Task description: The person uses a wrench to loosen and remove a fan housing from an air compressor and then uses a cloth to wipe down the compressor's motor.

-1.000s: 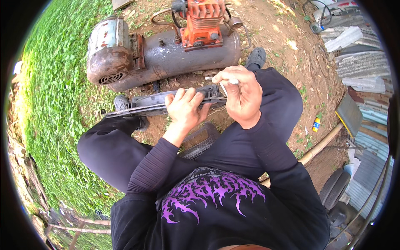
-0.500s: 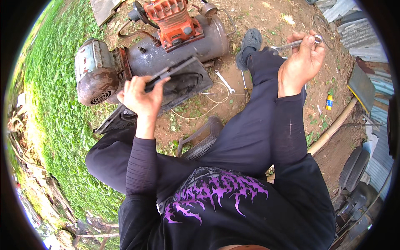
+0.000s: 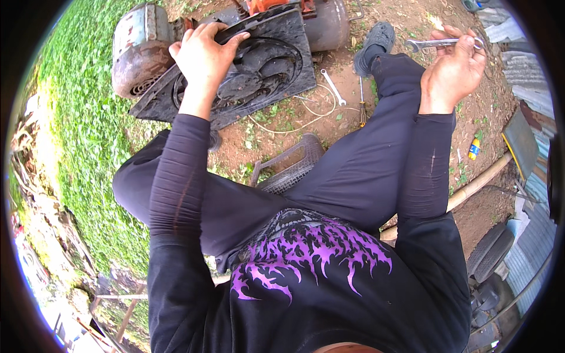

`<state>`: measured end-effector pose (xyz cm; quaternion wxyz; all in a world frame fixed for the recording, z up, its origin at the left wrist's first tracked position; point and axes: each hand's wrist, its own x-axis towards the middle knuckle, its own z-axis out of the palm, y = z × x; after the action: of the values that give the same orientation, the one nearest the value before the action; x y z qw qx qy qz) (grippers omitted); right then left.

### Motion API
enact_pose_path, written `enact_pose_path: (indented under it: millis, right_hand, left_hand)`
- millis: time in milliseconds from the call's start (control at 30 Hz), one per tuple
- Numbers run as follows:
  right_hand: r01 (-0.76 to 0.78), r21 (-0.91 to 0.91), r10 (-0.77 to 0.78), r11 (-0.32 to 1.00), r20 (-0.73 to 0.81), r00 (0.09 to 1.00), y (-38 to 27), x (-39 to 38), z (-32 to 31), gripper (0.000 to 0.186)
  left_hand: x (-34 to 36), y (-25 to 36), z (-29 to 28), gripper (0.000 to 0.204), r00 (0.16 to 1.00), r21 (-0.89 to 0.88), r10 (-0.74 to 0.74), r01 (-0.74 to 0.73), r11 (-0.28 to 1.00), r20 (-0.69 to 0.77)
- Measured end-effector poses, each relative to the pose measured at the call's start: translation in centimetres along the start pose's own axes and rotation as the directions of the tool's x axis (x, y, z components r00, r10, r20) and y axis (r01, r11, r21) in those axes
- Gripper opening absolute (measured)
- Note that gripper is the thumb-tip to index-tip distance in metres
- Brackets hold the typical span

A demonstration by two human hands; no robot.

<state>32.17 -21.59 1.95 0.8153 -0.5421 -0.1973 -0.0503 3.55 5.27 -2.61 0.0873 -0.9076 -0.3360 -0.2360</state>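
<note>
My left hand [image 3: 205, 56] is closed on the top edge of a black square fan shroud [image 3: 303, 35], thumb on the near side. The shroud's near face shows a round opening with dark blades inside. It stands tilted in front of an air compressor with a grey tank [image 3: 329, 26], partly hiding its orange pump [image 3: 265, 6]. Left of the shroud is a rusty electric motor [image 3: 138, 50]. Raised above my right knee, my right hand [image 3: 450, 76] holds a combination wrench [image 3: 428, 43], its open jaw pointing left.
Another wrench [image 3: 333, 87], a screwdriver [image 3: 362, 112] and a thin pale cord [image 3: 276, 130] lie on the dirt. Between my legs is a dark plastic stool [image 3: 303, 165]. To the right are a small yellow bottle [image 3: 474, 149], a bamboo pole [image 3: 479, 182] and tires [image 3: 491, 253].
My left hand has moved up and forward with the shroud, whose broad bladed face now shows toward me. My right hand, still holding the wrench, sits slightly further right.
</note>
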Motion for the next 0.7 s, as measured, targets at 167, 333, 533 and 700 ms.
enact_pose_path:
  millis: [167, 333, 533, 700]
  right_hand:
    - [0.063, 0.282, -0.019, 0.957, -0.157, 0.987, -2.9, 3.1, -1.8, 0.021]
    - [0.304, 0.040, -0.264, 0.952, -0.401, 0.877, -9.7, 9.4, -14.2, 0.012]
    - [0.001, -0.162, -0.071, 0.987, -0.427, 0.902, -8.9, 10.0, -33.6, 0.017]
    - [0.130, -0.381, -0.293, 0.916, -0.409, 0.865, -13.6, 2.1, -25.9, 0.002]
  left_hand:
    - [1.2, -4.6, -6.8, 0.040, 0.983, -0.193, 0.120, -0.092, 0.977, 0.138]
    - [0.1, -13.1, -13.3, 0.027, 0.989, -0.229, 0.000, -0.034, 0.973, -0.147]
    - [-3.1, -20.0, -12.4, 0.024, 0.760, -0.650, -0.555, 0.237, 0.722, -0.339]
    - [-0.9, -18.4, -13.0, 0.023, 0.743, -0.766, -0.557, 0.094, 0.636, -0.371]
